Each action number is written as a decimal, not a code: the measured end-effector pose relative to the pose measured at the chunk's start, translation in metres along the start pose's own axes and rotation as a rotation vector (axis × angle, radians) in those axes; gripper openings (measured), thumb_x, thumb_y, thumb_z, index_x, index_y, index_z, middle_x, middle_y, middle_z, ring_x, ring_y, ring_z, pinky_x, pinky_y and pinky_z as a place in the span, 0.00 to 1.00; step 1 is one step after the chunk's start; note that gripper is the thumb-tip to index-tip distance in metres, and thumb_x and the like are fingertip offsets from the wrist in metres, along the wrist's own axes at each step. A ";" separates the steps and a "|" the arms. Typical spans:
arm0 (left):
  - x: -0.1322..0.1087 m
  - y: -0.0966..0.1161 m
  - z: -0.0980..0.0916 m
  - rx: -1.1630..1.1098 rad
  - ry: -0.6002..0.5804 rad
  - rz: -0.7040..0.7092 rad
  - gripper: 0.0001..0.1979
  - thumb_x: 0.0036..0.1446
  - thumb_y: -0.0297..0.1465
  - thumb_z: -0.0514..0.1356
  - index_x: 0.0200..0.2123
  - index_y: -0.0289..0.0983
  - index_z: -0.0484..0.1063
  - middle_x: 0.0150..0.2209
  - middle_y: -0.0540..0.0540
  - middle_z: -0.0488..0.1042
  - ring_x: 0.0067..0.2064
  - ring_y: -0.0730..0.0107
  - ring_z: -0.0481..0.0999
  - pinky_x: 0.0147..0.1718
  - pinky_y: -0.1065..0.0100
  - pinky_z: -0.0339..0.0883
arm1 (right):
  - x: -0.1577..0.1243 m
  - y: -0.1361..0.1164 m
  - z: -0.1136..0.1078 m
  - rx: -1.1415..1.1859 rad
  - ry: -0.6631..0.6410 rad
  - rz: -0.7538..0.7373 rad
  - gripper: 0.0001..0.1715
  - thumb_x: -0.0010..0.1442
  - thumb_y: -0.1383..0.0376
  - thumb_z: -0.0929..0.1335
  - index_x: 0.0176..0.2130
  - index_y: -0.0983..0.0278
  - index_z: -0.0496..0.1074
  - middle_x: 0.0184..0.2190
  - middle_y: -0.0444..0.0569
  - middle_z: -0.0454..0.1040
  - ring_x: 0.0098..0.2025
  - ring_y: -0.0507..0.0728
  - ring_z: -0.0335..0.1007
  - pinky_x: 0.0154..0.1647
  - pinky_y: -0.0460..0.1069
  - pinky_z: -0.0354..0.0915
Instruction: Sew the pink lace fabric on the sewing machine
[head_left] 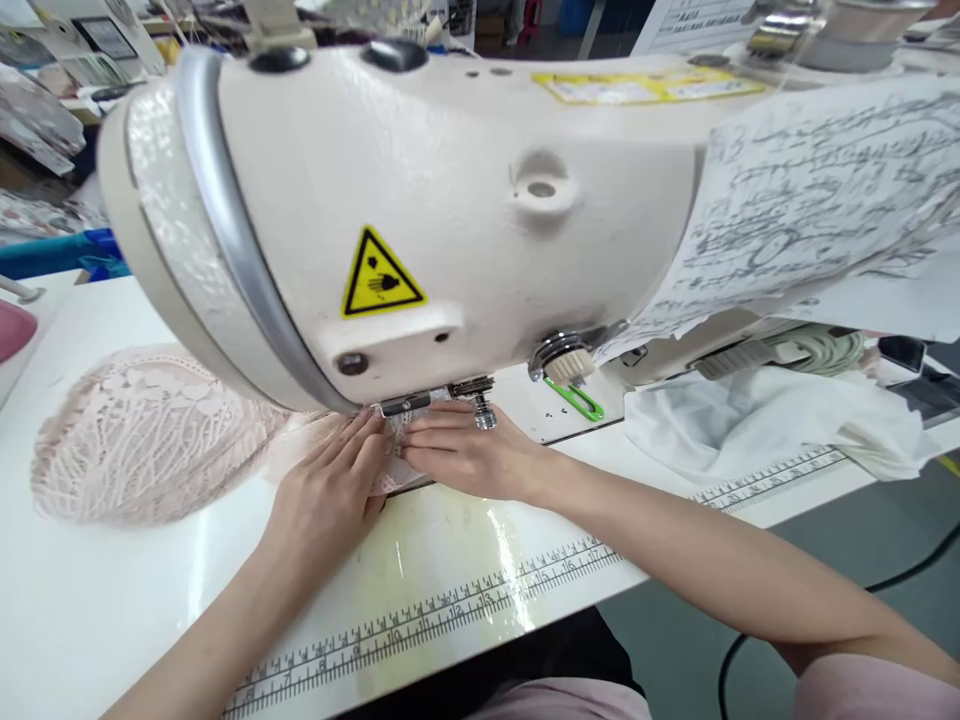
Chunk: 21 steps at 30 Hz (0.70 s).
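A cream sewing machine fills the upper view, with a yellow warning sticker on its head. Pale pink lace fabric lies on the white table to the left and runs under the presser foot. My left hand lies flat on the lace just left of the foot, fingers stretched forward. My right hand presses the lace from the right, fingers extended toward the foot, fingertips close to those of the left hand. The needle itself is hidden behind the machine head.
A printed ruler strip runs along the table's front edge. A green clip lies behind my right hand. White cloth is heaped at the right, and a patterned paper sheet hangs over the machine arm. A black cable trails on the floor.
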<state>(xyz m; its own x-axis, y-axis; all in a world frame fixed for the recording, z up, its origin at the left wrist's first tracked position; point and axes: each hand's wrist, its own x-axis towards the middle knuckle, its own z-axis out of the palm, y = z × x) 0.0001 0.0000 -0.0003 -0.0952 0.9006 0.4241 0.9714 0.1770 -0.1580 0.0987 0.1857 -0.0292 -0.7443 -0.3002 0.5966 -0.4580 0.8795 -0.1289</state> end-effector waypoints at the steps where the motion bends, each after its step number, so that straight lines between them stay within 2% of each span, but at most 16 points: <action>1: 0.000 0.000 0.000 0.005 0.001 -0.002 0.17 0.60 0.24 0.49 0.50 0.27 0.69 0.50 0.36 0.76 0.50 0.57 0.78 0.45 0.62 0.76 | 0.000 0.000 -0.001 -0.023 0.007 -0.005 0.13 0.63 0.75 0.63 0.35 0.62 0.75 0.32 0.40 0.79 0.38 0.48 0.74 0.44 0.46 0.70; 7: -0.002 0.002 0.004 0.019 -0.018 -0.030 0.17 0.62 0.27 0.49 0.51 0.28 0.68 0.51 0.35 0.75 0.51 0.57 0.77 0.47 0.61 0.75 | -0.002 -0.001 -0.004 -0.136 0.079 0.003 0.14 0.63 0.76 0.63 0.37 0.62 0.75 0.36 0.39 0.80 0.42 0.48 0.74 0.44 0.46 0.69; 13: -0.004 0.004 0.007 0.023 -0.039 -0.046 0.18 0.63 0.30 0.49 0.51 0.26 0.67 0.53 0.34 0.74 0.53 0.55 0.75 0.50 0.60 0.73 | -0.001 -0.003 -0.012 -0.146 0.067 0.051 0.13 0.64 0.74 0.62 0.36 0.62 0.74 0.38 0.38 0.80 0.43 0.49 0.74 0.39 0.47 0.66; 18: -0.005 0.004 0.007 0.038 -0.052 -0.042 0.20 0.65 0.31 0.48 0.54 0.26 0.67 0.54 0.34 0.73 0.54 0.54 0.75 0.50 0.59 0.73 | 0.003 -0.002 -0.018 -0.223 0.072 0.065 0.13 0.62 0.75 0.62 0.36 0.63 0.74 0.38 0.36 0.80 0.40 0.47 0.74 0.36 0.47 0.63; 21: -0.005 0.004 0.007 0.046 -0.062 -0.017 0.21 0.66 0.31 0.48 0.57 0.26 0.65 0.55 0.34 0.72 0.55 0.52 0.74 0.50 0.56 0.73 | 0.001 0.001 -0.016 -0.210 0.024 0.070 0.12 0.63 0.73 0.62 0.36 0.62 0.73 0.38 0.36 0.80 0.38 0.48 0.75 0.35 0.47 0.62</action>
<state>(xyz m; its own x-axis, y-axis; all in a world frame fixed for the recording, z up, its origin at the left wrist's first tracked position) 0.0033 -0.0006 -0.0093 -0.1266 0.9197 0.3716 0.9585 0.2098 -0.1928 0.1050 0.1922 -0.0159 -0.7580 -0.2292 0.6106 -0.2923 0.9563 -0.0039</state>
